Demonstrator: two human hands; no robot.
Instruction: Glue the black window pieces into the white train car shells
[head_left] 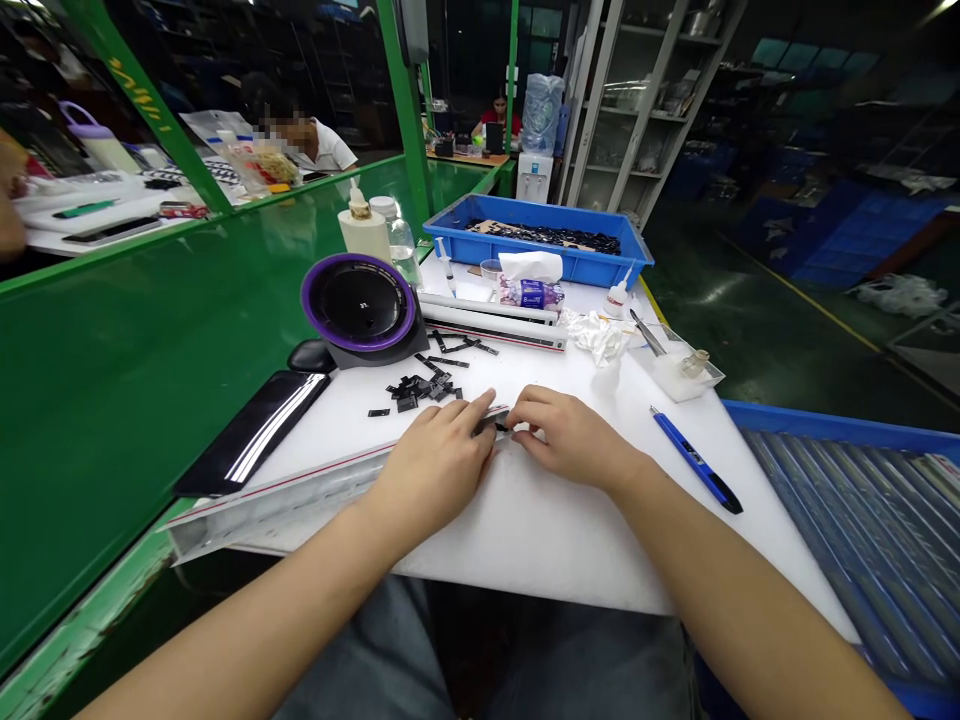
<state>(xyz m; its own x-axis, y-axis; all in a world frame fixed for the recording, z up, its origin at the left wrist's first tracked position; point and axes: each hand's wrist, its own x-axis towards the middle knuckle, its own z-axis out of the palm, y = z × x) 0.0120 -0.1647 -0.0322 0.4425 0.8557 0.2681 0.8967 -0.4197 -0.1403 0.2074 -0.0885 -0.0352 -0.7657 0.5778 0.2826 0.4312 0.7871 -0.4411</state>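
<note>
Basically, the left hand (pixel 441 458) lies palm down over the right end of a long channel (pixel 300 492) with a red line along its edge, fingers wrapped about it. The right hand (pixel 568 437) has its fingers bent at that same end, against a small dark piece (pixel 502 427); whether they pinch it I cannot tell. From there the channel slants to the near left, across the white tabletop (pixel 555 530) and past its edge.

Just beyond the left hand lies a loose heap of black pieces (pixel 407 404), with a purple-rimmed round device (pixel 360 305) behind it to the left. A glossy black case (pixel 251 435) rests farther left. To the right of the right hand lies a blue pen-shaped tool (pixel 694 458). Farther off are more channels (pixel 495 327), a tissue pack (pixel 531 294) and, at the far end, a blue bin (pixel 517 250). Clear tubes (pixel 862 520) fill a blue crate (pixel 817 425) at the right.
</note>
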